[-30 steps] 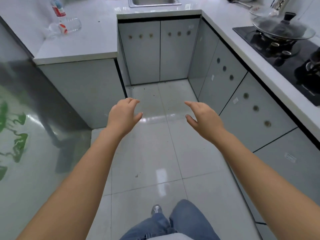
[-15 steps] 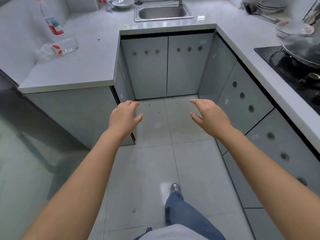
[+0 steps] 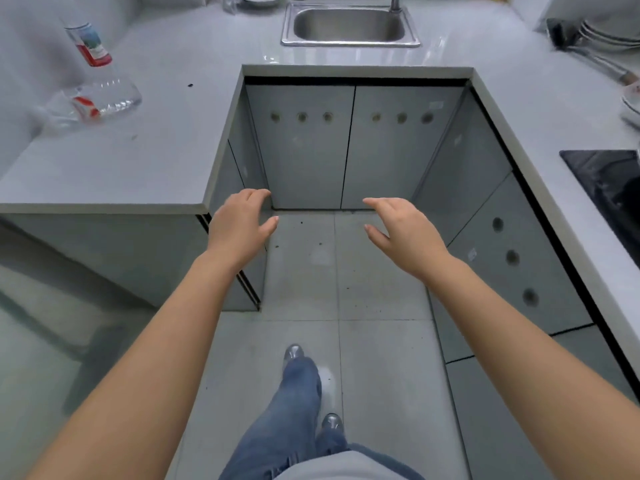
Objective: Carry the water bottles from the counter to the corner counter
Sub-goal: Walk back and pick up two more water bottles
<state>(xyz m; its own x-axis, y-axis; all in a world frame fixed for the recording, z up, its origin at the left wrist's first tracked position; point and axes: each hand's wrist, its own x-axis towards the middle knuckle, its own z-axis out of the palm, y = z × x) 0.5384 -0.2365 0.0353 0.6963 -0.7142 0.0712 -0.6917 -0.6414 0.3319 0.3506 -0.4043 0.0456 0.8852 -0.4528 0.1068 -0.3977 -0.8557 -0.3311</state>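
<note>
Two water bottles [image 3: 90,46] are sitting in the upper left of the frame on the white counter [image 3: 145,161]. The upright bottle [image 3: 89,43], wearing a red and blue label, is standing near the wall with its top cut off by the frame edge. The lying bottle [image 3: 104,100], clear with a red band, is resting on its side just below it in the picture. Whether the two are touching, I cannot tell.

You are holding neither of them. Your left hand [image 3: 239,225] is hovering in the middle of the frame, just right of the counter's near corner, with its fingers loosely curved and gripping nothing. Your right hand [image 3: 405,230] is hanging level with it to the right, palm turned inward, fingers relaxed and likewise empty. The hands are well apart from each other and from the bottles.

Above them in the picture, grey cabinet doors [image 3: 301,157] with rows of round holes are lining the recess under the counter. At top centre a steel sink [image 3: 349,27] is sitting in the counter. Stacked plates [image 3: 609,32] are showing in the upper right corner and a black stovetop [image 3: 602,178] at the right edge.

Along the bottom, your leg [image 3: 294,403] in blue jeans is reaching forward over the pale floor tiles [image 3: 381,271], with a grey shoe [image 3: 293,351] showing at its tip.
</note>
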